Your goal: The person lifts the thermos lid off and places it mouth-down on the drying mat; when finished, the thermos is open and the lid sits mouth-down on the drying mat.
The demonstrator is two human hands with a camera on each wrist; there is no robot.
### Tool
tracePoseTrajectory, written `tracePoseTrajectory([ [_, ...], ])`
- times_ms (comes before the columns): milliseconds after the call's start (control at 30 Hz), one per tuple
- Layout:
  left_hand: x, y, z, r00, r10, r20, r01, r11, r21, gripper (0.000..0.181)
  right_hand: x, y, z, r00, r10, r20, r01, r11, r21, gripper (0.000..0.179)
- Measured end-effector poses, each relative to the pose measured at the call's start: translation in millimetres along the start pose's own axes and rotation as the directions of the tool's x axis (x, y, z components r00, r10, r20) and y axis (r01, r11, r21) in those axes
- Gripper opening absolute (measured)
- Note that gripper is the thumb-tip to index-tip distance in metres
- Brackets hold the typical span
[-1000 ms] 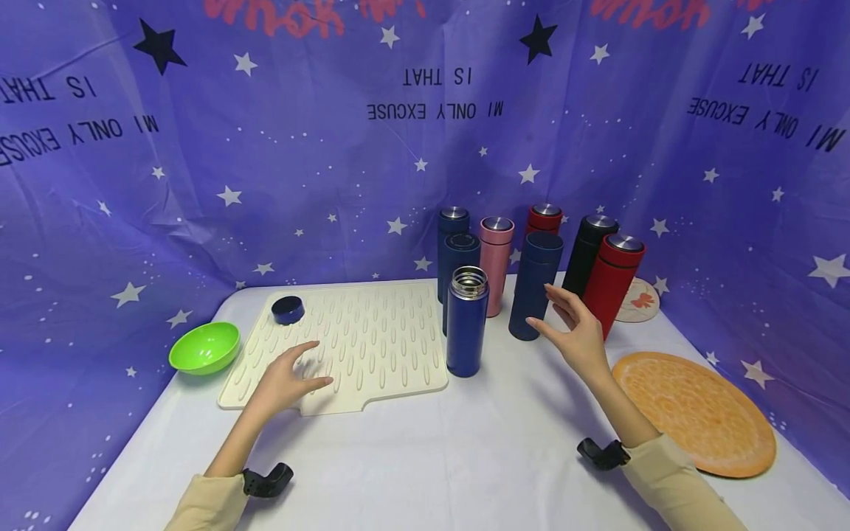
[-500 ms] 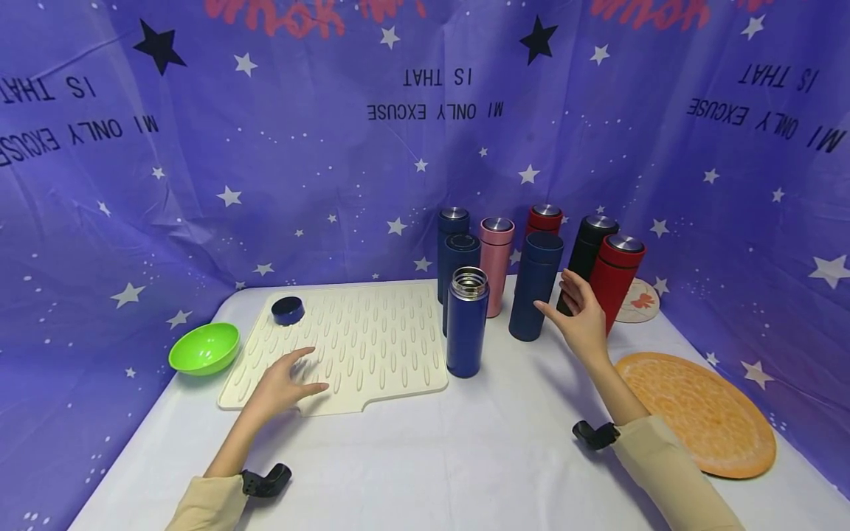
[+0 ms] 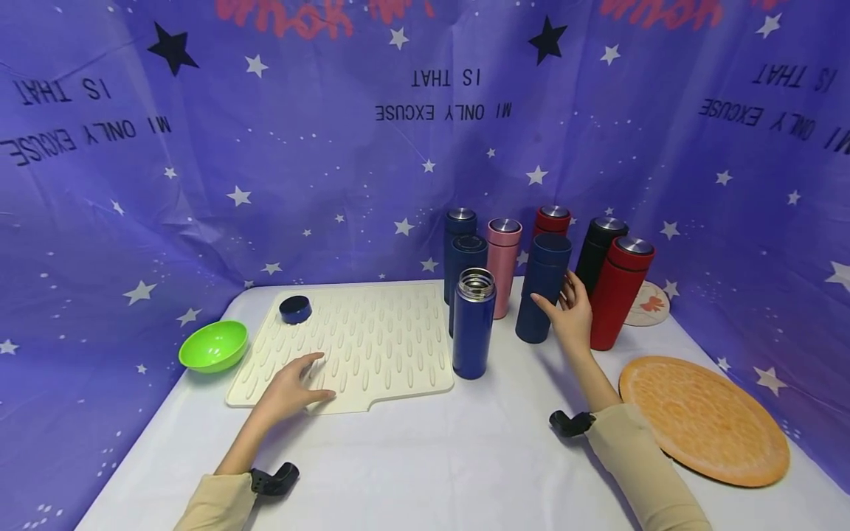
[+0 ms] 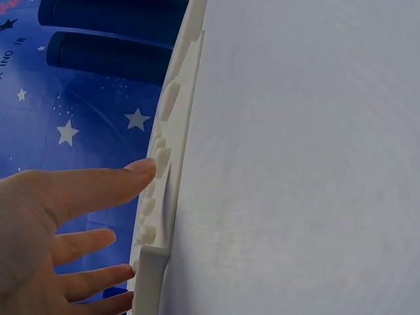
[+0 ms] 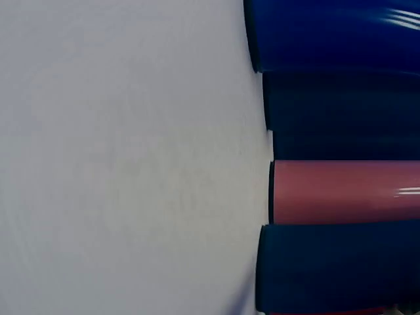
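My right hand (image 3: 569,313) grips a dark blue thermos bottle (image 3: 531,324) at mid-height, thumb across its front and fingers at its right side. The bottle stands upright on the white table, its lid on; in the right wrist view the same thermos (image 5: 335,266) lies across the lower right. My left hand (image 3: 287,391) hovers over the front of a cream ribbed drying mat (image 3: 405,332), thumb and fingers spread with nothing between them. A bright blue bottle (image 3: 470,339) stands without its lid, steel neck bare. Toward the mat's back left sits a small blue lid (image 3: 295,310).
Behind and beside the gripped bottle stand a pink bottle (image 3: 502,273), a black bottle (image 3: 593,254), a red bottle (image 3: 617,302) and several others. A green bowl (image 3: 214,346) is left of the mat. An orange round mat (image 3: 704,420) and a small coaster (image 3: 647,304) lie right.
My right hand has moved in from the right of the dark blue thermos, bringing its fingers against the side and thumb across the front. The left hand stays nearly still; the head view shifts slightly.
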State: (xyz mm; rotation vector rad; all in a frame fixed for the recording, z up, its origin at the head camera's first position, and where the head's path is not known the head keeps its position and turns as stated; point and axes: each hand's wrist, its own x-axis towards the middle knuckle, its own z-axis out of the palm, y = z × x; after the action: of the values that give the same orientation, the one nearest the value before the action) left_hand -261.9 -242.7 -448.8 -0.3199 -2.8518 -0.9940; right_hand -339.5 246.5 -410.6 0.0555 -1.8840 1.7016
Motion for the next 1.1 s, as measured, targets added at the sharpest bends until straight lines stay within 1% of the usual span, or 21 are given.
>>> tracePoseTrajectory([
  [33, 0.0, -0.4, 0.5, 1.0, 0.001, 0.0, -0.001, 1.0, 0.001, 0.08, 1.2, 7, 1, 1.0, 0.002, -0.005, -0.002, 1.0, 0.006, 0.083],
  [167, -1.3, 0.0, 1.0, 1.0, 0.006, 0.005, -0.007, 1.0, 0.014, 0.08, 0.3, 15, 3, 1.0, 0.025, 0.008, -0.025, 1.0, 0.012, 0.082],
  [333, -3.2, 0.7, 1.0, 1.0, 0.013, 0.003, -0.013, 0.999, 0.029, 0.079, 2.6, 21, 4, 0.999, 0.048, 0.021, -0.047, 0.998, -0.04, 0.082],
  [467, -2.6, 0.8, 1.9, 1.0, 0.014, 0.003, -0.014, 1.0, 0.023, 0.079, 4.2, 22, 1, 0.999, 0.039, -0.006, -0.039, 0.997, -0.073, 0.08],
  [667, -2.0, 0.8, 3.6, 1.0, 0.008, 0.012, -0.008, 1.0, 0.016, 0.079, 2.5, 19, -2, 0.998, 0.028, -0.059, -0.033, 0.995, -0.09, 0.077],
  [833, -2.6, 0.0, 4.0, 1.0, 0.0, 0.015, -0.001, 1.0, 0.022, 0.08, 0.7, 11, -1, 0.998, 0.0, -0.065, -0.006, 0.996, -0.094, 0.078],
  [967, -2.3, 0.2, 3.8, 1.0, 0.002, 0.014, -0.002, 1.0, 0.023, 0.08, -0.5, -4, 0, 0.998, -0.033, -0.053, 0.028, 0.995, -0.094, 0.079],
  [1100, -2.0, 0.6, 3.6, 1.0, 0.004, 0.008, -0.005, 1.0, 0.021, 0.079, -2.7, -22, 1, 0.998, -0.059, -0.035, 0.054, 0.991, -0.123, 0.079],
])
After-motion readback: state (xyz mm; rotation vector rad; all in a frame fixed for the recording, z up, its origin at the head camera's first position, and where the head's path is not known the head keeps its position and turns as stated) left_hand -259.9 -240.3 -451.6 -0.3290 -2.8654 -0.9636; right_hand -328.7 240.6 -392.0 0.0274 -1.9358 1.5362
